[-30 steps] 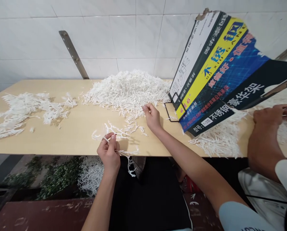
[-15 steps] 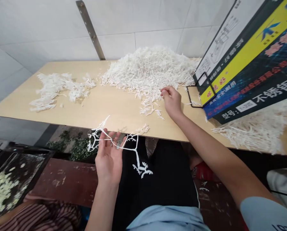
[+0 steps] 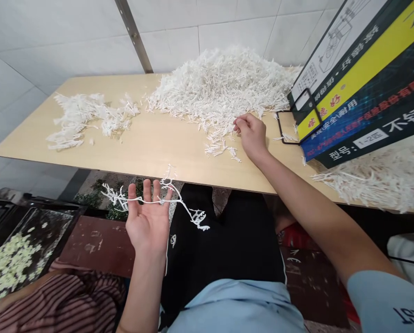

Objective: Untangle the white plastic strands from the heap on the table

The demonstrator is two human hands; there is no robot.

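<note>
Wood-coloured worktop (image 3: 151, 150), tiled wall (image 3: 172, 46) behind. Left hand (image 3: 149, 224) palm-up, fingers open beneath white branched sprig (image 3: 180, 200). Right hand (image 3: 255, 134) beside white heap (image 3: 224, 83), fingers closed; cannot tell on what.

Head cam looks fwd & down, nr table (image 3: 158, 148).

Wht sprig (image 3: 180, 200), wht pile (image 3: 224, 85), tan tabletop (image 3: 158, 150), blk trousers (image 3: 224, 245), striped garment (image 3: 71, 298).
</note>
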